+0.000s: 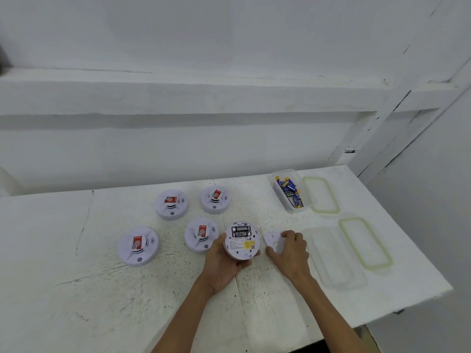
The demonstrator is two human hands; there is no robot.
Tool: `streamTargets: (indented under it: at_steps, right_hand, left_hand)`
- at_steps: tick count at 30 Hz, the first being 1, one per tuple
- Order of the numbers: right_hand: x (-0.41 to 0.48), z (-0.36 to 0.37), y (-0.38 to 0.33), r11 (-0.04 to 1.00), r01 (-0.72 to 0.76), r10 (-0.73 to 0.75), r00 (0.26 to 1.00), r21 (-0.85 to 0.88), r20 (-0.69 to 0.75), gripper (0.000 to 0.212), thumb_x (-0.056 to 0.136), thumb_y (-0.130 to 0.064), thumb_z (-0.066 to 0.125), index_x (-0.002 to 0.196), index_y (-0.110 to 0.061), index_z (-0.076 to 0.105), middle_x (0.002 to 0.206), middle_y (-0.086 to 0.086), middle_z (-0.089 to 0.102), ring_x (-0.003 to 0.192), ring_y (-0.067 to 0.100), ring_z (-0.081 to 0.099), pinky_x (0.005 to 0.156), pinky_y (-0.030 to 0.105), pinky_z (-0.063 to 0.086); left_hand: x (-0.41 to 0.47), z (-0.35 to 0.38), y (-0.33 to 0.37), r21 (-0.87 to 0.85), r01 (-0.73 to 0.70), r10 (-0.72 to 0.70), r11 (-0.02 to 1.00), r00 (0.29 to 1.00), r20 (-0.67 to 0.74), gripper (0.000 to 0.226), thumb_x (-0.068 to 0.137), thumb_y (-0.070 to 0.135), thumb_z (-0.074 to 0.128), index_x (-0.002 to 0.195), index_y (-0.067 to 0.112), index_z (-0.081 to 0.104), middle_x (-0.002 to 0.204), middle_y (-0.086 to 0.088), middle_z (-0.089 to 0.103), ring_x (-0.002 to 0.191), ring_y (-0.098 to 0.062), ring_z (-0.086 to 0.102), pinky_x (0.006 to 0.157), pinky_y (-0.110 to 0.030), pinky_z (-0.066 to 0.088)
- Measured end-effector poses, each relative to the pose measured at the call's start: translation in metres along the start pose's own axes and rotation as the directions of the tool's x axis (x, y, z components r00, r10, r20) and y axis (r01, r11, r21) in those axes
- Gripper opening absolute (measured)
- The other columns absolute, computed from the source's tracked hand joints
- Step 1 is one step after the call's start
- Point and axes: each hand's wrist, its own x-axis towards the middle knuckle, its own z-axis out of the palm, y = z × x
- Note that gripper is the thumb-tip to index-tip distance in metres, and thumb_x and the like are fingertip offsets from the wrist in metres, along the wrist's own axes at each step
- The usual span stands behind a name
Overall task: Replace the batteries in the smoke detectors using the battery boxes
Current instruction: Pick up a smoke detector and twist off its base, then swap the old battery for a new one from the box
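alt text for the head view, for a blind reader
A left hand holds an upturned round white plastic smoke detector with black batteries showing in its open bay, while the right hand grips a round white cover beside it. Four more detectors lie to the left; a clear plastic box of blue batteries sits behind.

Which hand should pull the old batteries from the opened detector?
Probably the right hand: the left hand grips the opened detector, batteries exposed; the right is beside it, holding only the removed cover.

4 round white plastic smoke detectors [127, 252], red stickers [137, 242]. Flipped detector [240, 250]: black batteries [240, 231], yellow label [249, 245]. Boxed batteries [289, 190] blue/gold. Lid seals [325, 213] pale green.
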Motion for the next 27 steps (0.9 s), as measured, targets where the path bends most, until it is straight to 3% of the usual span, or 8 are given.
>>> streamTargets:
  at_steps: [2,5,7,12,15,20,25,27]
  right_hand:
    - [0.000,-0.003,-0.003,0.993,0.065,-0.061,0.997,0.100,-0.050,0.043,0.087,-0.043,0.071,0.120,-0.020,0.057,0.121,-0.001,0.048,0.115,0.022,0.048,0.089,0.038,0.043]
    - [-0.002,-0.011,-0.015,0.906,0.223,-0.187,0.973,0.360,-0.132,0.021,0.092,-0.035,0.069,0.111,-0.026,0.063,0.115,-0.005,0.057,0.103,0.013,0.059,0.081,0.016,0.046]
    - [-0.005,-0.018,-0.025,0.851,0.327,-0.296,0.945,0.410,-0.141,0.021,0.093,-0.033,0.068,0.113,-0.029,0.063,0.118,-0.009,0.059,0.100,0.004,0.061,0.074,0.009,0.047]
    - [-0.010,-0.025,-0.038,0.756,0.430,-0.507,0.862,0.494,0.026,0.040,0.094,-0.023,0.068,0.132,-0.032,0.059,0.126,-0.013,0.062,0.110,0.004,0.062,0.078,0.018,0.056]
    - [-0.011,-0.023,-0.037,0.765,0.398,-0.495,0.866,0.507,0.067,0.038,0.095,-0.021,0.067,0.132,-0.031,0.061,0.116,-0.010,0.067,0.102,0.006,0.065,0.077,0.019,0.058]
    - [-0.009,-0.022,-0.036,0.798,0.390,-0.440,0.898,0.460,0.000,0.038,0.094,-0.025,0.067,0.131,-0.030,0.059,0.109,-0.009,0.069,0.097,0.005,0.066,0.077,0.017,0.057]
    - [-0.011,-0.016,-0.035,0.818,0.372,-0.422,0.906,0.439,0.018,0.042,0.096,-0.030,0.065,0.136,-0.036,0.052,0.102,-0.010,0.071,0.089,0.004,0.067,0.073,0.015,0.055]
    - [-0.013,-0.015,-0.035,0.823,0.361,-0.410,0.912,0.439,0.018,0.045,0.096,-0.031,0.065,0.137,-0.038,0.049,0.098,-0.011,0.071,0.085,0.004,0.067,0.068,0.015,0.054]
  left_hand:
    - [0.002,-0.002,-0.001,0.020,0.017,-0.016,1.000,1.000,-0.008,0.070,0.101,0.054,0.036,0.149,0.006,0.049,0.144,-0.029,0.058,0.112,-0.045,0.067,0.074,-0.038,0.057]
    - [0.005,-0.003,-0.002,0.072,0.041,-0.038,0.997,0.999,-0.036,0.078,0.096,0.065,0.031,0.147,0.009,0.051,0.129,-0.025,0.068,0.097,-0.034,0.071,0.070,-0.035,0.053]
    - [0.006,-0.003,-0.002,0.084,0.059,-0.055,0.995,0.997,-0.054,0.080,0.093,0.069,0.029,0.142,0.011,0.057,0.121,-0.023,0.071,0.088,-0.029,0.069,0.068,-0.033,0.053]
    - [0.006,-0.002,-0.002,0.119,0.080,-0.073,0.990,0.995,-0.065,0.082,0.095,0.073,0.022,0.135,0.017,0.067,0.136,-0.017,0.068,0.120,-0.033,0.066,0.103,-0.046,0.049]
    - [0.006,-0.002,-0.003,0.124,0.069,-0.059,0.990,0.995,-0.080,0.081,0.094,0.072,0.023,0.140,0.015,0.059,0.137,-0.016,0.068,0.123,-0.032,0.067,0.105,-0.046,0.048]
    - [0.003,0.001,-0.005,0.160,-0.018,0.032,0.987,0.996,-0.084,0.060,0.096,0.057,0.050,0.136,0.012,0.060,0.116,-0.015,0.072,0.088,-0.022,0.059,0.068,-0.031,0.047]
    - [0.001,0.003,-0.004,0.211,-0.021,0.032,0.977,0.998,-0.047,0.067,0.089,0.048,0.073,0.144,0.015,0.055,0.137,-0.015,0.067,0.115,-0.027,0.067,0.089,-0.037,0.057]
    - [0.001,0.002,-0.004,0.200,-0.023,0.032,0.980,0.999,-0.044,0.064,0.097,0.046,0.063,0.151,0.016,0.048,0.148,-0.015,0.060,0.132,-0.030,0.061,0.106,-0.041,0.054]
